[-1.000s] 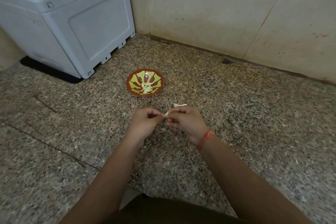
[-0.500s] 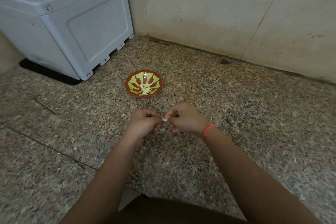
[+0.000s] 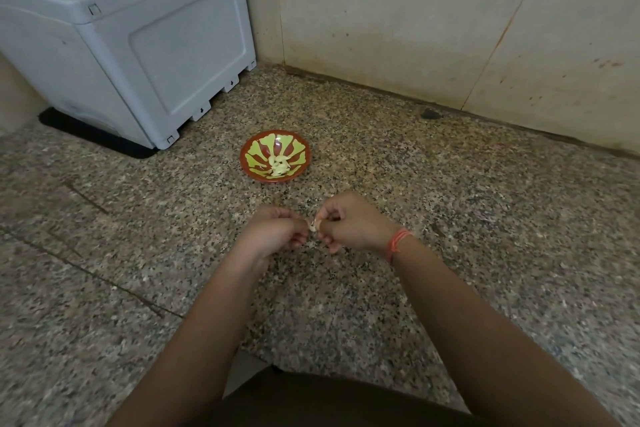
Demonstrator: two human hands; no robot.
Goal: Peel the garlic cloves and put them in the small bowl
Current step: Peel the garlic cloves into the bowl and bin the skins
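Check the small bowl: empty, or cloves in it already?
Not empty. The small bowl holds a heap of pale peeled cloves near its middle; most of its painted inside is bare.

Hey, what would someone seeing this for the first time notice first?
The red-and-green small bowl stands out mid-frame on the speckled stone surface, with pale peeled cloves piled inside. Just in front of it, the left hand and right hand pinch a garlic clove between them.

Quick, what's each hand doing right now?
Left hand: fingers curled, pinching the garlic clove.
Right hand: fingers curled, pinching the same garlic clove.
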